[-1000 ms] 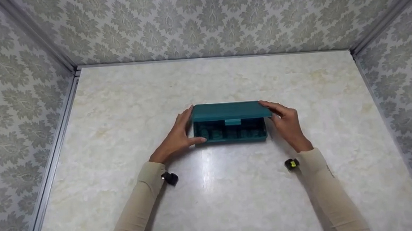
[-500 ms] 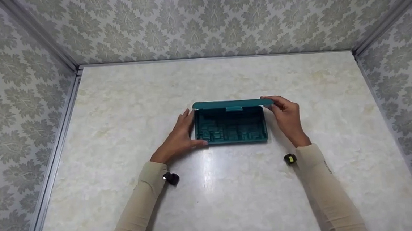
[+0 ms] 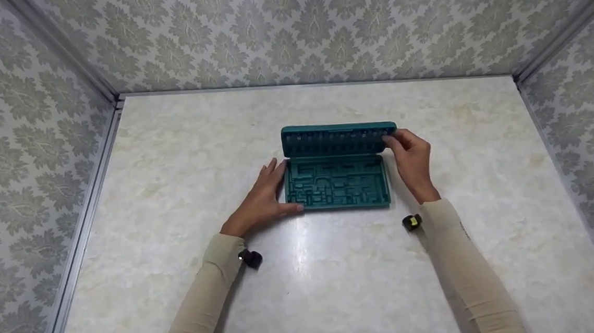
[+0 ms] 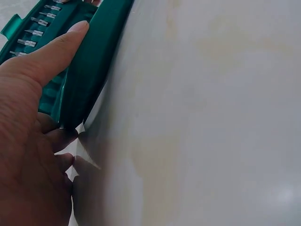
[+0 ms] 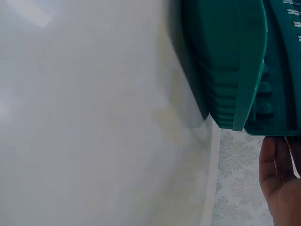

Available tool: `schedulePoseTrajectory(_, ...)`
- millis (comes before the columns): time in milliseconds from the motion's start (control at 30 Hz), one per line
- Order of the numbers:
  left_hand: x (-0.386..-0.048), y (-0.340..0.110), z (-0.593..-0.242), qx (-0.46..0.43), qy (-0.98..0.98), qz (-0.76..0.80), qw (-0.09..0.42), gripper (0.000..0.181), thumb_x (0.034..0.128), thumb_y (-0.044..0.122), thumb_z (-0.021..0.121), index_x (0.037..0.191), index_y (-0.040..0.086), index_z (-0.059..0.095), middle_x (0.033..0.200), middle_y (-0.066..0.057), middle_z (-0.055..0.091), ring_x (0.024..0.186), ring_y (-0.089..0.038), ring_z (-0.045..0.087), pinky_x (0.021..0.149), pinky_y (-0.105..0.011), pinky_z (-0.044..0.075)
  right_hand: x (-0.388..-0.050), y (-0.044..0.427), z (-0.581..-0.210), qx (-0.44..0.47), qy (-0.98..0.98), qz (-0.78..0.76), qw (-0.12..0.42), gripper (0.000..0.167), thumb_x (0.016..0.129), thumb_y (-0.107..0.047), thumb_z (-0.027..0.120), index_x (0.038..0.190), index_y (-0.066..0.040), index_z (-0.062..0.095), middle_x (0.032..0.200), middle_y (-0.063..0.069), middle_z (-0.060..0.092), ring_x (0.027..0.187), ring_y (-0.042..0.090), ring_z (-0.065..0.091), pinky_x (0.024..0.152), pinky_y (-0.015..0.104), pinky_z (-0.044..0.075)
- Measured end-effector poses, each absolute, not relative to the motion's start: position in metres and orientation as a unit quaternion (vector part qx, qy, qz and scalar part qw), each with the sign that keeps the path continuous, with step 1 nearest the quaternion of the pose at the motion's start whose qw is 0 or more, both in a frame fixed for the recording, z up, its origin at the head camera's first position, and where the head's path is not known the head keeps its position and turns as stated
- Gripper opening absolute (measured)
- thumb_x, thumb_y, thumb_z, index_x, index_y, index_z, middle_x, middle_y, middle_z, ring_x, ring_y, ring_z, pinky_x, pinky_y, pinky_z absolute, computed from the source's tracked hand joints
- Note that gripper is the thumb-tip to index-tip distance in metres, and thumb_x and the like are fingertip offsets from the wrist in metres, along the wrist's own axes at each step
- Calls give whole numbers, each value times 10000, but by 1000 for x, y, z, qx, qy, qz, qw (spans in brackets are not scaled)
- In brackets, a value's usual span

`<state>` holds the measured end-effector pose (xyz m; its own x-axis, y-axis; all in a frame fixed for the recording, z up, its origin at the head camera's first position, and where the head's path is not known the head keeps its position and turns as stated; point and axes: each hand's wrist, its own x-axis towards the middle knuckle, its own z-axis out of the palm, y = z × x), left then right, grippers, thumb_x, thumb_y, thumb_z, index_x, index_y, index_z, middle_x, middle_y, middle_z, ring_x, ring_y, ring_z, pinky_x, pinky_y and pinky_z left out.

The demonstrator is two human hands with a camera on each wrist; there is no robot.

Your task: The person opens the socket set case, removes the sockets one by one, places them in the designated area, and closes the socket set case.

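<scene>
A green plastic tool case [image 3: 347, 207] lies near the middle of the table, its hinged lid [image 3: 337, 145] tilted up at the back. Moulded recesses fill the base. In the left wrist view, a row of small metal screwdriver bits [image 4: 34, 33] sits in the lid. My left hand [image 3: 258, 203] holds the base's left end, thumb [image 4: 54, 56] over the front rim and fingers against the side. At the lid's right corner, my right hand [image 3: 414, 158] pinches the edge between thumb and fingers. The right wrist view shows that hand [image 5: 284, 193] only partly.
The case rests on a pale marbled table [image 3: 306, 291]. Patterned walls [image 3: 287, 31] enclose the back and both sides, with metal rails [image 3: 80, 244] along the edges. A small black camera [image 3: 251, 259] sits at the left wrist, another camera [image 3: 412, 222] at the right.
The lid has swung up and back from nearly closed, baring the base's recesses and the lid's inside. My right hand rose with it; my left hand stayed at the base's left end.
</scene>
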<state>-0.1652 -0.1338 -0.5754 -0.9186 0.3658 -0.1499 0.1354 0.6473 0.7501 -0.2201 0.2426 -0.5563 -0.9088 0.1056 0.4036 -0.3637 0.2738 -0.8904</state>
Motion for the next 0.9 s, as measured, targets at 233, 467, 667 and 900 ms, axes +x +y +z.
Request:
schedulePoseTrajectory(233,-166,-134,-576,146,894,399,144,1279,850,625,900,1794,242,127,1861,-54,5,1705,-356,-52,1364,-604,117,-224,246,-560,69,-779,600,169,157,1055,-90,757,1167,-7,831,1065,158,812,980,345,781,863,232,604)
schedulePoseTrajectory(467,-166,-133,-576,140,896,396,142,1277,847,618,907,1795,259,130,1861,-56,16,1705,-365,-44,1362,-609,117,-219,239,-542,33,-794,593,129,216,1057,-13,725,1246,73,784,1150,250,781,1001,278,748,877,193,577)
schedulePoseTrajectory(667,-166,-132,-576,138,899,392,142,1285,842,611,914,1795,285,117,1862,-54,8,1704,-371,-51,1360,-618,106,-216,237,-534,45,-800,587,117,280,1055,7,718,1327,65,758,1202,246,777,1023,135,729,907,185,573)
schedulePoseTrajectory(900,-166,-131,-576,126,901,389,147,1298,826,639,911,1791,343,95,1863,-28,-11,1706,-350,-63,1362,-612,86,-225,242,-547,46,-799,591,100,364,1056,32,703,1419,34,715,1273,248,762,1086,206,746,923,196,589)
